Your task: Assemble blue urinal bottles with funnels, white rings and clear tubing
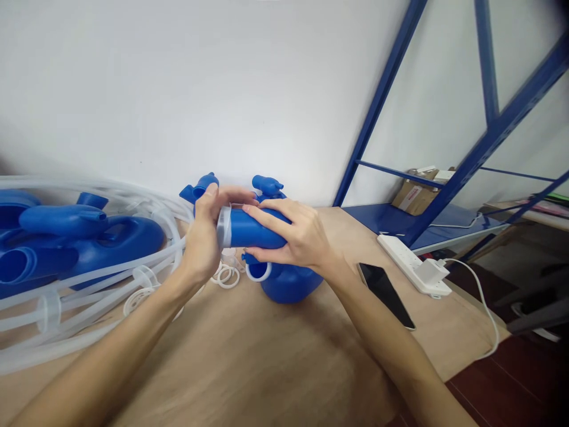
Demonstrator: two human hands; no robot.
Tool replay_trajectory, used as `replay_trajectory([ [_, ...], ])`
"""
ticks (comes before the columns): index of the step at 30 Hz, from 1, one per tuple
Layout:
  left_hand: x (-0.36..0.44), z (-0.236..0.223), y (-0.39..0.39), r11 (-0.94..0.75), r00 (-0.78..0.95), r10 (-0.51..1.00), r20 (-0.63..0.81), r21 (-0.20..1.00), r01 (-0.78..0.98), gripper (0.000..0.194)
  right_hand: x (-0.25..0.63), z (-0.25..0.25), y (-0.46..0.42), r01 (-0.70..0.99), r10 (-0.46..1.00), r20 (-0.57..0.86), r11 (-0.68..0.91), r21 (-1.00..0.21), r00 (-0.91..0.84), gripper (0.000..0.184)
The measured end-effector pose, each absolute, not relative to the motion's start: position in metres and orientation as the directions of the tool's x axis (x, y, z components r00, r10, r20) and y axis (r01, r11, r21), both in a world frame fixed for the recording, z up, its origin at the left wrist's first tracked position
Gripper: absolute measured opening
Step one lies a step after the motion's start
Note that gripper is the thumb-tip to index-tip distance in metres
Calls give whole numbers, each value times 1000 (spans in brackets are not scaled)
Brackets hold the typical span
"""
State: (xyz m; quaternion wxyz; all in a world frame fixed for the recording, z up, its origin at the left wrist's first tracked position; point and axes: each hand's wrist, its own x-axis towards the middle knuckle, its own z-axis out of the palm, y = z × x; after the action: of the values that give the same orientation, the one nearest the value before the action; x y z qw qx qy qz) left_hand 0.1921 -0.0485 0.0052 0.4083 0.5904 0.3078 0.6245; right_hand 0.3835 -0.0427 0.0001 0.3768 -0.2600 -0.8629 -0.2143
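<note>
My right hand (300,232) is wrapped round a blue plastic tube (253,230), held tilted above the table. A clear plastic cap (224,226) covers the tube's left end. Against that cap presses the palm of my left hand (205,228), its fingers stretched out along the far side of the tube. Below my right hand stands a blue plastic bottle (288,284) with a white ring (258,273) round its opening. Behind the hands are a blue spout piece (207,182) and another blue spout (268,184). Several white rings (228,277) lie on the table under the tube.
At left, coils of translucent hose (106,270) surround several blue bottles (128,240). A phone (386,295) and a white power strip (411,264) with a plugged-in charger (431,273) lie at right. Beyond them stands a blue metal shelf (377,107) holding a cardboard box (413,193).
</note>
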Motion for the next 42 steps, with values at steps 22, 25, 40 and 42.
replay_trajectory([
  [22, 163, 25, -78, -863, 512, 471, 719, 495, 98, 53, 402, 46, -86, 475, 588, 649, 798, -371, -482, 57],
  [25, 156, 32, -76, -883, 593, 459, 661, 415, 220, 43, 413, 50, -75, 395, 609, 621, 793, -464, -494, 58],
  [40, 157, 35, -77, -672, 161, 639, 752, 445, 592, 47, 397, 37, -72, 308, 548, 653, 835, -455, -523, 34],
  [42, 158, 32, -77, -684, 210, 626, 751, 400, 611, 54, 393, 33, -67, 258, 531, 649, 842, -473, -544, 26],
])
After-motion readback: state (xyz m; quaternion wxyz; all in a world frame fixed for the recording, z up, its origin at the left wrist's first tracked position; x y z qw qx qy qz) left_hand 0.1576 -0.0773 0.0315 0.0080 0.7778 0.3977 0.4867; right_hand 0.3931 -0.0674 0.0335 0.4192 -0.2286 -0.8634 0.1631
